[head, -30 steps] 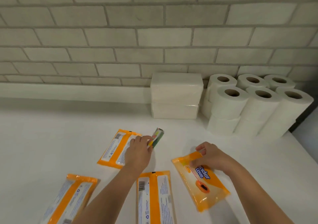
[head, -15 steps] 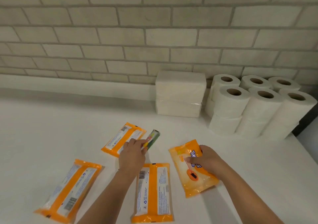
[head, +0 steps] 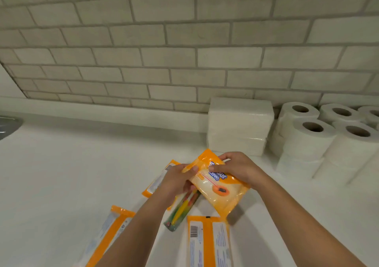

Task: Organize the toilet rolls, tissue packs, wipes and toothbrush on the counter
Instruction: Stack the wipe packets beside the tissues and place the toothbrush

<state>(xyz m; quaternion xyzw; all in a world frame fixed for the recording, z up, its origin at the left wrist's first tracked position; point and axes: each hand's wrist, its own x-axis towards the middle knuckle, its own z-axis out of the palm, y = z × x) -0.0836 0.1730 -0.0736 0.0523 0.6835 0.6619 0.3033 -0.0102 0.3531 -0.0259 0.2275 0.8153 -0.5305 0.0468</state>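
Since the earlier frames, the right hand (head: pixel 238 169) had lifted the face-up wipes pack (head: pixel 219 182) off the worktop (head: pixel 61 174), and the left hand (head: pixel 176 181) had come across to meet it, bringing the toothbrush (head: pixel 181 210) along. Both hands held that pack tilted above the worktop: the right hand's fingers curled over its upper right edge, the left thumb pinching its upper left corner. The left hand also gripped the packaged toothbrush, which hung down and leftward beneath the pack.

Three more wipes packs lay label-side up on the worktop: one (head: pixel 155 181) partly hidden behind the left hand, one (head: pixel 209 242) near the bottom edge between the forearms, one (head: pixel 108 234) further left. Two tissue packs (head: pixel 240 125) stood stacked against the tiled wall (head: pixel 184 40). Just beside them on the right, toilet rolls (head: pixel 320 139) stood upright in two layers. A grey curved edge (head: pixel 8 125) showed at the far left.
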